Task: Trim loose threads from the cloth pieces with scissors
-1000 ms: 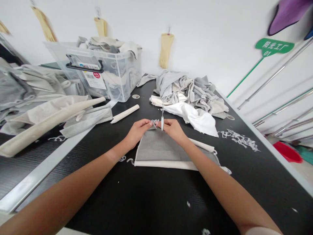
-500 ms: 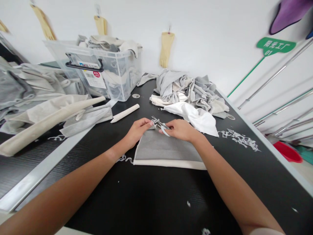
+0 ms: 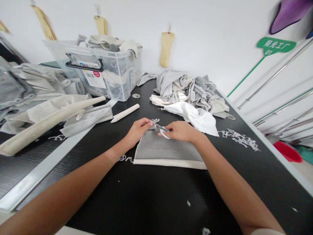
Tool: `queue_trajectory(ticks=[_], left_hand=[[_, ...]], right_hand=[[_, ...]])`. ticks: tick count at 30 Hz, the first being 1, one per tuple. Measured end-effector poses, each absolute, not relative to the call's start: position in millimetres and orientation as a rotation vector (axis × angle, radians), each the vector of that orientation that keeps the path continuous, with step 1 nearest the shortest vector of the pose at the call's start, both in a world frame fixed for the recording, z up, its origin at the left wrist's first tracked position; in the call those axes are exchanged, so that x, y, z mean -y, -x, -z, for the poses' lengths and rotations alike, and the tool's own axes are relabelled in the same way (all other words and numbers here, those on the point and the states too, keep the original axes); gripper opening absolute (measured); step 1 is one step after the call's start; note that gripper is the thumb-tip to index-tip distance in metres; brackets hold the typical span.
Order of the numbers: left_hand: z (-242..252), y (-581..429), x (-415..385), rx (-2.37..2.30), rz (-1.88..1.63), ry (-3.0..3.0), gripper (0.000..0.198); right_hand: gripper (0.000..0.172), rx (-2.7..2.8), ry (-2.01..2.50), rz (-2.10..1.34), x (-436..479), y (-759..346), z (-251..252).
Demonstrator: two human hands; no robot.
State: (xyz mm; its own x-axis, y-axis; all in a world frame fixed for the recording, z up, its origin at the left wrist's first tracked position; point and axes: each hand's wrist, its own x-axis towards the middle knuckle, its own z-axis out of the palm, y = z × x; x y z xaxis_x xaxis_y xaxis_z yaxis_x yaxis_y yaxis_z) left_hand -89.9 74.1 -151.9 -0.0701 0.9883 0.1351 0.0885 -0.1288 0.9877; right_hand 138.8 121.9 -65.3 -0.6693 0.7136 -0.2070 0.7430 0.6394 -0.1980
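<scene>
A grey cloth with a cream border lies flat on the black table in front of me. My left hand is closed, pinching the far left corner of this cloth between thumb and fingers. In my right hand is a pair of scissors with light grey handles. Their blades point left and look closed, with the tips right at the pinched corner. Loose white threads show just beyond the blade tips. The far edge of the cloth is partly hidden by my hands.
A heap of grey and white cloths lies beyond my hands. Thread scraps are scattered at the right. A clear plastic box full of cloths stands back left, near more piled cloth. A cream roll lies left of centre.
The scissor blades have gone from spread apart to closed at the cloth corner. Both hands have stayed almost in place.
</scene>
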Motion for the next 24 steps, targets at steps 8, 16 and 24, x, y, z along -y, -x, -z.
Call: queue_trajectory(ticks=[8, 16, 24], left_hand=[[153, 89, -73, -1.233, -1.331, -1.31, 0.033], [151, 89, -72, -1.216, -1.324, -1.292, 0.03], [150, 88, -72, -1.231, -1.332, -1.3, 0.033]], right_hand=[[0.066, -2.783, -1.264, 0.27, -120, -136, 66], [0.072, -2.728, -1.291, 0.222, -113, -133, 63], [0.061, -2.771, -1.279, 0.124, -115, -131, 68]])
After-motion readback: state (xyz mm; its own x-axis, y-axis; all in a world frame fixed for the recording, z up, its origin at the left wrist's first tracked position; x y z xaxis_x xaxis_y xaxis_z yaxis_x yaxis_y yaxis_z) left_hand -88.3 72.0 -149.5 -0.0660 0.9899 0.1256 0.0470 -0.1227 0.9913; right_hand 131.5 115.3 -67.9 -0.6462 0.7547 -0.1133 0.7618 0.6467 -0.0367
